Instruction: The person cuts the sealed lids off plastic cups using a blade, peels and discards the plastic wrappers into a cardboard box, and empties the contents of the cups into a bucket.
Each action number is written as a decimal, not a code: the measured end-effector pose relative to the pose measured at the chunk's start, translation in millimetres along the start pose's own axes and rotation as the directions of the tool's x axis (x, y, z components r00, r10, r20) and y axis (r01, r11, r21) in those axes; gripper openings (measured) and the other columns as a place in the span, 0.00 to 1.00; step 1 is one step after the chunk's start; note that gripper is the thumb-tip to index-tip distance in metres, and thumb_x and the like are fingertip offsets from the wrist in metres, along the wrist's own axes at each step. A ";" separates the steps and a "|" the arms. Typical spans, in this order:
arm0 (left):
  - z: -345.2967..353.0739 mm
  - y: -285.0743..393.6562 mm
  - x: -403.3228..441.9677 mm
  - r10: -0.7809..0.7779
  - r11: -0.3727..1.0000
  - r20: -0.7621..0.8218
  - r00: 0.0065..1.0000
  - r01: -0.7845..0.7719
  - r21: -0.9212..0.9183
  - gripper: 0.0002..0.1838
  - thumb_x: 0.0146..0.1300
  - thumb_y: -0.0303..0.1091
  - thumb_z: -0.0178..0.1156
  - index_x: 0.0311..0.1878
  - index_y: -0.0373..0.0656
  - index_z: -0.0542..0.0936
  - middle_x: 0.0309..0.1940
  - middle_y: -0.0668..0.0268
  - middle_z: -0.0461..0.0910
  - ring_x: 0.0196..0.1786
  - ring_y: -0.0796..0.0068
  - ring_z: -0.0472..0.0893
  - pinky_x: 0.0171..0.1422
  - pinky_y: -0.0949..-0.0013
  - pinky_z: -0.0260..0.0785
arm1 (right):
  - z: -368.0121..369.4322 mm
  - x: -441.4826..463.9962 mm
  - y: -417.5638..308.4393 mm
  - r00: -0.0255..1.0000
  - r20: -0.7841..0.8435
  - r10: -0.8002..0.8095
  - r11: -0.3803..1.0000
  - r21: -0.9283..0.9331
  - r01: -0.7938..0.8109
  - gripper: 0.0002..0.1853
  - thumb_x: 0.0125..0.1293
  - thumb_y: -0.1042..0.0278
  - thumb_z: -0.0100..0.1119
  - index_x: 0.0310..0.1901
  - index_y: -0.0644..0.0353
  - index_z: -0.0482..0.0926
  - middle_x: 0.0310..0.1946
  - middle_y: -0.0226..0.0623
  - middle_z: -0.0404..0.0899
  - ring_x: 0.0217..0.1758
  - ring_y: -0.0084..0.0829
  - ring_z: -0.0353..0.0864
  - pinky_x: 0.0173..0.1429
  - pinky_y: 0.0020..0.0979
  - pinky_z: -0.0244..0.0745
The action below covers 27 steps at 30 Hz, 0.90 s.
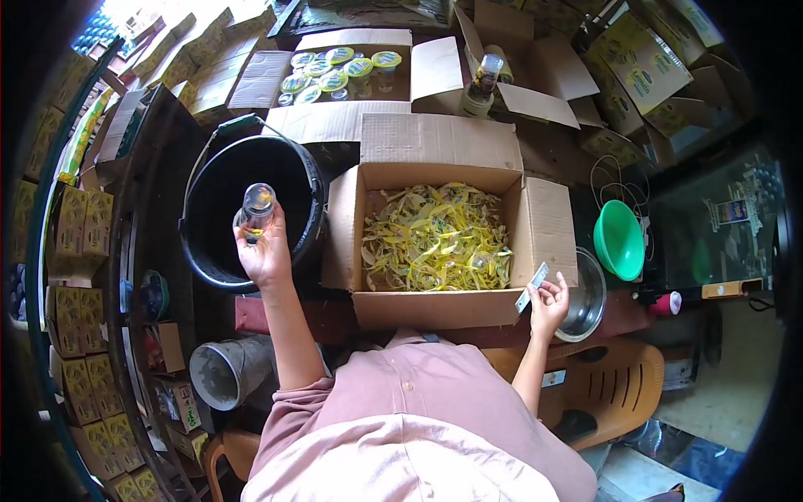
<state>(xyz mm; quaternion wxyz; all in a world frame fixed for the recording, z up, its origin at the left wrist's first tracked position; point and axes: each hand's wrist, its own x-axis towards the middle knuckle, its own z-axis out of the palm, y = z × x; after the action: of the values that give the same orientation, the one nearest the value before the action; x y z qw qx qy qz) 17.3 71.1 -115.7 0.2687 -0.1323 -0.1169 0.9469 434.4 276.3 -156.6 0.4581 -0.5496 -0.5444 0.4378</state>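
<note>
The left hand (266, 258) grips a clear, round-ended container (258, 201) above a black plastic bucket (209, 219). The right hand (548, 308) pinches a thin, flat, whitish strip-shaped piece (532, 287) between thumb and fingers, by the near right corner of an open brown cardboard box (435, 308) filled with tangled yellow strips (439, 243).
</note>
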 end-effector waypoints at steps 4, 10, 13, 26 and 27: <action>10.3 -11.6 -9.1 0.033 0.999 -0.015 0.999 -0.034 -0.037 0.24 0.57 0.35 0.45 0.57 0.34 0.64 0.59 0.48 0.64 0.64 0.50 0.60 0.69 0.47 0.47 | 5.1 6.1 12.6 0.996 -0.048 -0.071 0.997 -0.024 0.070 0.39 0.43 0.85 0.67 0.60 0.64 0.61 0.35 0.38 0.73 0.33 0.23 0.73 0.40 0.23 0.73; 10.2 -12.8 -12.0 0.015 0.998 0.004 1.000 -0.015 -0.059 0.21 0.59 0.35 0.44 0.53 0.34 0.67 0.58 0.46 0.65 0.64 0.51 0.62 0.69 0.45 0.46 | 8.3 5.1 11.4 0.986 -0.119 -0.119 0.982 -0.162 0.099 0.38 0.43 0.84 0.68 0.58 0.64 0.64 0.35 0.38 0.73 0.29 0.22 0.72 0.37 0.23 0.73; 13.1 -16.5 -14.3 -0.055 0.998 0.053 0.997 0.056 -0.019 0.23 0.62 0.37 0.44 0.58 0.33 0.63 0.61 0.46 0.62 0.66 0.51 0.58 0.70 0.46 0.43 | 10.3 -0.3 -3.8 0.970 -0.130 -0.204 0.906 -0.400 0.137 0.37 0.41 0.78 0.71 0.57 0.62 0.66 0.34 0.35 0.74 0.25 0.22 0.70 0.33 0.25 0.71; 11.7 -24.3 -16.3 -0.170 0.977 0.117 0.978 0.152 0.151 0.20 0.67 0.46 0.43 0.52 0.40 0.70 0.56 0.53 0.69 0.63 0.55 0.64 0.69 0.45 0.47 | 199.6 -46.8 -186.3 0.416 0.626 -0.660 0.684 0.270 0.678 0.34 0.44 0.61 0.72 0.55 0.56 0.70 0.46 0.40 0.72 0.44 0.33 0.76 0.45 0.32 0.74; 10.2 -25.1 -16.1 -0.188 0.960 0.137 0.973 0.152 0.236 0.20 0.67 0.46 0.43 0.51 0.40 0.71 0.54 0.53 0.71 0.62 0.55 0.65 0.68 0.46 0.50 | 216.7 -55.8 -199.4 0.349 0.683 -0.642 0.684 0.304 0.663 0.37 0.44 0.58 0.71 0.58 0.54 0.68 0.45 0.42 0.72 0.43 0.35 0.76 0.45 0.33 0.74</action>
<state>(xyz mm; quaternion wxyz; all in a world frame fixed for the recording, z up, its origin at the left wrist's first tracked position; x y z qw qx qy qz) 39.4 81.7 -95.7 0.3523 -0.0150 -0.0415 0.9348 181.4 223.9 -4.7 0.3200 -0.0620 -0.8587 0.3955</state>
